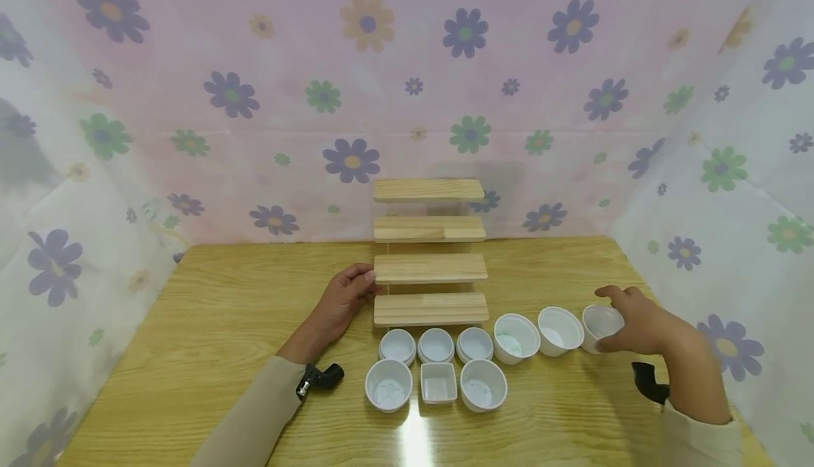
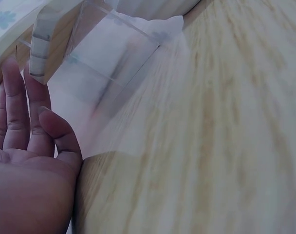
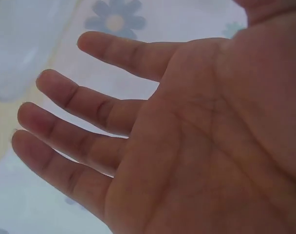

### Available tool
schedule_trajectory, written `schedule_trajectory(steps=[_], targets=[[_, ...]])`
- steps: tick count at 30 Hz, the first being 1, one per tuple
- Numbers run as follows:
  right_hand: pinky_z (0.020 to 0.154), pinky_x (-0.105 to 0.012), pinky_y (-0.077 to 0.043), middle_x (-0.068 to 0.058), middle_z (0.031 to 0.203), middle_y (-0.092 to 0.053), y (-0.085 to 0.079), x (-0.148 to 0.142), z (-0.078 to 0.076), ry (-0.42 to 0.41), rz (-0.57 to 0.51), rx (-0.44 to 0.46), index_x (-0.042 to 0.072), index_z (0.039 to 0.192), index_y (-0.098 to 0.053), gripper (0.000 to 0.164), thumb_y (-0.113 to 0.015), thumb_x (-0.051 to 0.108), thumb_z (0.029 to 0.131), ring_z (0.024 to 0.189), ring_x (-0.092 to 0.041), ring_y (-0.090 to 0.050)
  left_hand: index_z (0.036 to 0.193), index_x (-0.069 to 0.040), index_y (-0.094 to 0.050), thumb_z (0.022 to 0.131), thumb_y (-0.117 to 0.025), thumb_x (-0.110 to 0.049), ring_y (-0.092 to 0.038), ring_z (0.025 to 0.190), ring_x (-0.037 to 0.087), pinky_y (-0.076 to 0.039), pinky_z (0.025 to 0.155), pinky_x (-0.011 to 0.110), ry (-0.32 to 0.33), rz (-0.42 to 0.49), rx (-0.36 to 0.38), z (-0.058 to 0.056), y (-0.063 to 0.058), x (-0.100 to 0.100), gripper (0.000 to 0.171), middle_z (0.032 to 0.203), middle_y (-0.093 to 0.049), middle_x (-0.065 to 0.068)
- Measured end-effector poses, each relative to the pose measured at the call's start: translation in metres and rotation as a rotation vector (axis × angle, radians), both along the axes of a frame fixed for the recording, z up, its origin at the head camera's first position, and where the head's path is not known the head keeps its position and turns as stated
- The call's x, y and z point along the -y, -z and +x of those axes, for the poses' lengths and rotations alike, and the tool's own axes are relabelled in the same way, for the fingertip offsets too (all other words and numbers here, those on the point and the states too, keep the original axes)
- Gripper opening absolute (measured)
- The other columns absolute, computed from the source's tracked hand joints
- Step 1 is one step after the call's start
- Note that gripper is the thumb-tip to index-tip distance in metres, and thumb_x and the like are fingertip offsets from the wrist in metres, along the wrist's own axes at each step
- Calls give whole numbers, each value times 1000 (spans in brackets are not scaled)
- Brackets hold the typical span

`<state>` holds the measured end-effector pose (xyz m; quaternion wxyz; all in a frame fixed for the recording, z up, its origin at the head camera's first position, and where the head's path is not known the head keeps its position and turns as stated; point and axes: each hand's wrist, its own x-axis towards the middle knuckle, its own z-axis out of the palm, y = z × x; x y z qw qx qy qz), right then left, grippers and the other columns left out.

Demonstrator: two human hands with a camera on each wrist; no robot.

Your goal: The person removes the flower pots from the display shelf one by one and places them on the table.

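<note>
A tiered stand with wooden steps and clear side panels stands at the middle of the table. My left hand is at its left side. In the left wrist view, the extended fingers reach the ends of the boards. At the right end of a row, my right hand is spread beside a translucent cup, thumb and fingertips near its rim. The right wrist view shows the palm with nothing in it and the fingers apart.
Left of the translucent cup are two white cups, one beside another. Before the stand sit several small round white bowls, a square dish and two larger cups. A flowered cloth hangs behind the table.
</note>
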<state>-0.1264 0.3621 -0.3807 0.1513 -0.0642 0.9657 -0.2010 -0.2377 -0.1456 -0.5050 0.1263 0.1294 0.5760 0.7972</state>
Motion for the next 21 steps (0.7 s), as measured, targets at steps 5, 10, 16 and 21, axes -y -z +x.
schedule_trajectory(steps=[5,10,16,21], targets=[[80,-61,-55,-42,132,-43,-11,0,11,-12,23,-126,-10,148,-41,85,-89,23,87,114,-59,-55,117,-13,-63,113,-55,-28,-73,104,17,-55,97,32,7,-105,-12,0,-7,2,18,101,-69,0],[83,-64,-52,-40,133,-47,-16,11,13,9,37,-247,-9,145,-47,65,-79,21,97,113,-54,-56,126,-2,-60,114,-49,-41,-69,119,29,-51,106,45,16,-333,-82,0,-18,9,42,118,-68,12],[88,-70,-48,-39,138,-47,-4,37,-1,82,-9,-411,-8,146,-49,54,-65,27,108,116,-56,-54,140,-11,-61,110,-50,-57,-63,125,31,-50,105,54,-70,-732,-260,4,-34,18,56,131,-68,9],[89,-70,-48,-36,138,-48,10,62,-10,121,-65,-553,-6,148,-50,54,-65,26,107,115,-55,-55,146,-14,-59,105,-51,-68,-56,136,35,-42,113,61,-199,-977,-399,8,-44,23,69,143,-63,8]])
